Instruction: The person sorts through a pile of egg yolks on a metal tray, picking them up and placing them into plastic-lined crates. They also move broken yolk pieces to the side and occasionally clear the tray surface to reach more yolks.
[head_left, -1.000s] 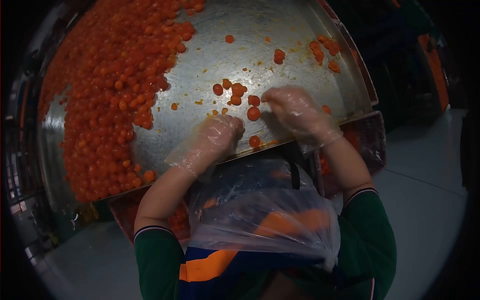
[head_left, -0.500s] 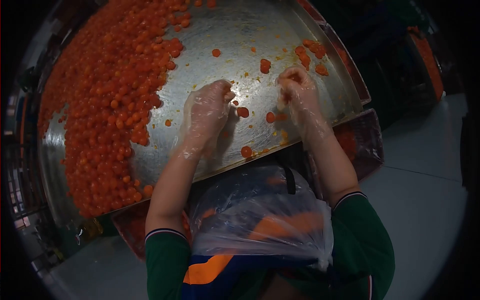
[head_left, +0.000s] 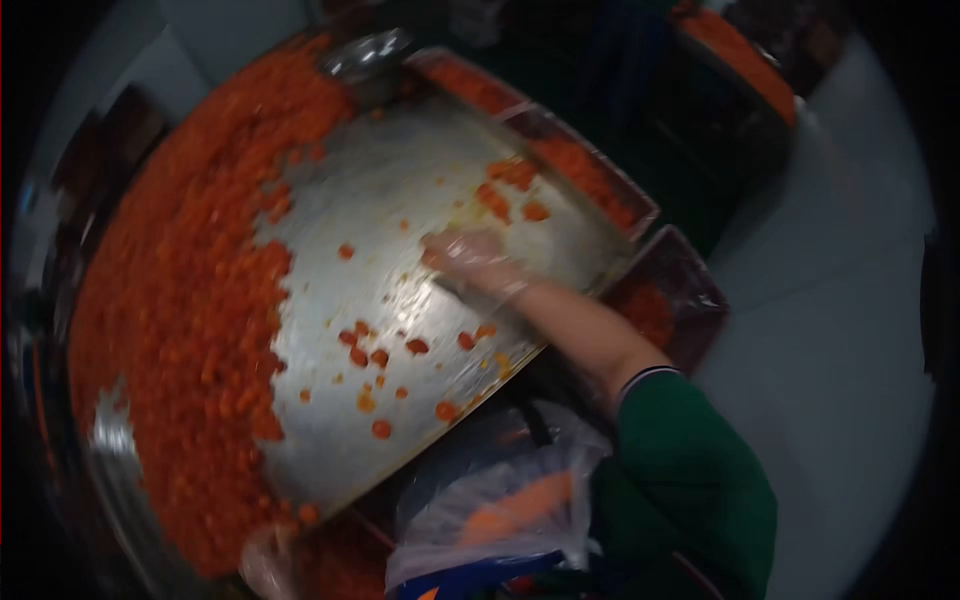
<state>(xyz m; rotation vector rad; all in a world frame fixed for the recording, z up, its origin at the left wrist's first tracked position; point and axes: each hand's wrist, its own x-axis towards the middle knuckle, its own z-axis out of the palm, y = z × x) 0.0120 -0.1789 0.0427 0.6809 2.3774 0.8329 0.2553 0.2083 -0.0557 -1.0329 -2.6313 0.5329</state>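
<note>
Right hand [head_left: 470,255]: curled over desk [head_left: 350,200] centre, contents unclear | left hand [head_left: 266,567]: near-left corner, grip unclear | orange balls [head_left: 190,310]: heaped along left edge | risk: forearm [head_left: 585,325] nudge could roll loose balls [head_left: 381,429] over near edge

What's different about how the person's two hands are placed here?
The right hand is over the bare metal of the tray, while the left hand is down at the near edge, beside the big orange pile. The right hand shows with its forearm stretched out; the left hand shows without one. Both wear clear plastic gloves.
</note>
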